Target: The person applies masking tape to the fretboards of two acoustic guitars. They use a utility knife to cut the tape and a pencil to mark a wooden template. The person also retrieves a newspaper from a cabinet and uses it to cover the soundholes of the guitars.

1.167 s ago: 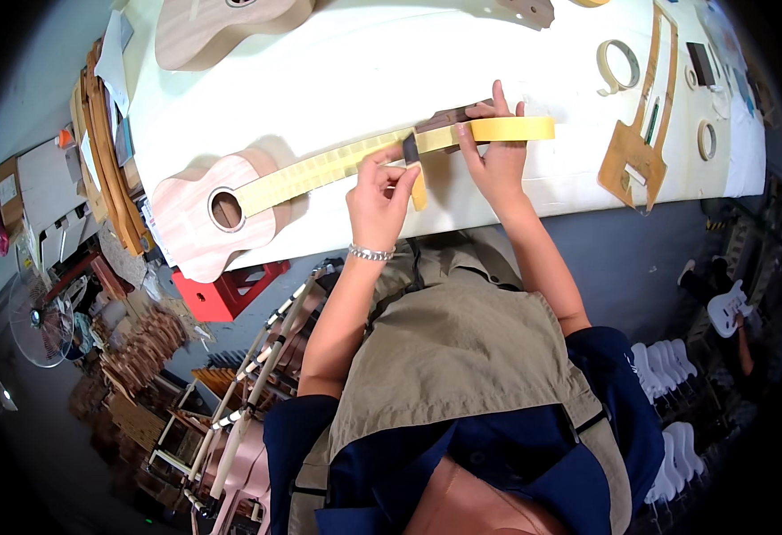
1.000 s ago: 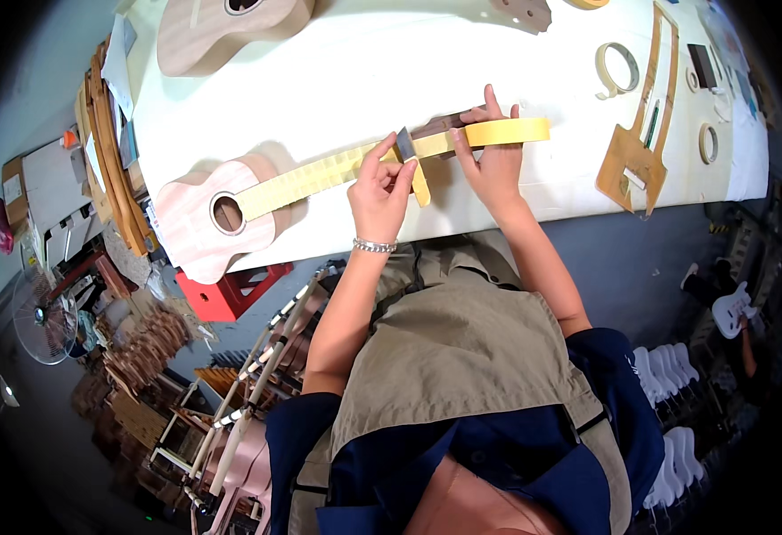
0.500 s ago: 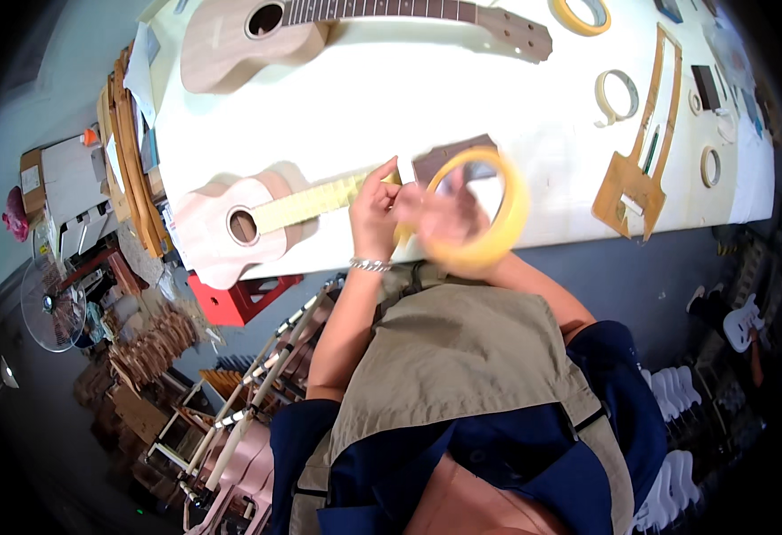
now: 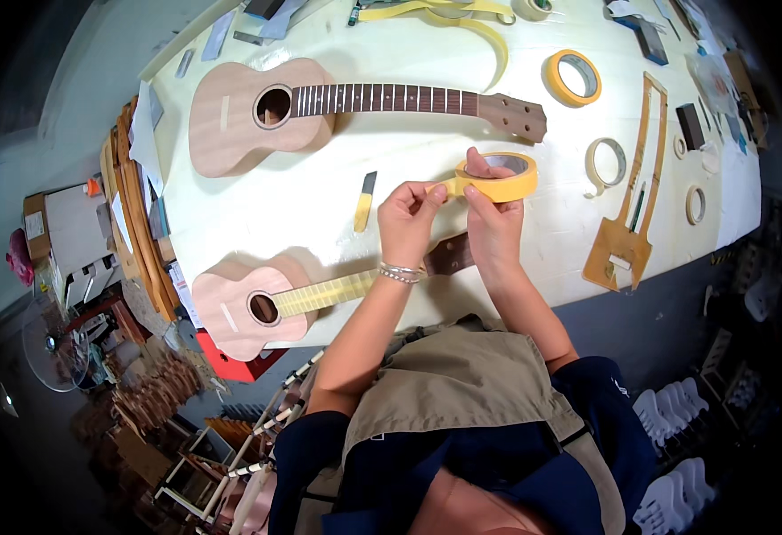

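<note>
My right hand (image 4: 491,218) holds a roll of yellow masking tape (image 4: 500,178) raised above the white table (image 4: 320,214). My left hand (image 4: 407,221), with a bracelet on its wrist, pinches the free end of the tape beside the roll. Below my hands lies a pale unfinished ukulele (image 4: 266,301) whose fretboard is covered with yellow tape; its dark headstock (image 4: 449,254) shows between my wrists. A small flat blade tool (image 4: 364,201) rests on the table left of my left hand.
A second ukulele (image 4: 320,111) with a bare fretboard lies farther back. Other tape rolls (image 4: 574,77), a pale ring of tape (image 4: 607,163), loose yellow strips and a brown wooden template (image 4: 625,223) lie to the right. Curved wooden frames (image 4: 132,214) stand at the table's left edge.
The tape roll has been lifted off the near ukulele's neck and held up in both hands. The view has shifted, bringing the far ukulele into sight. The blade tool now lies on the table.
</note>
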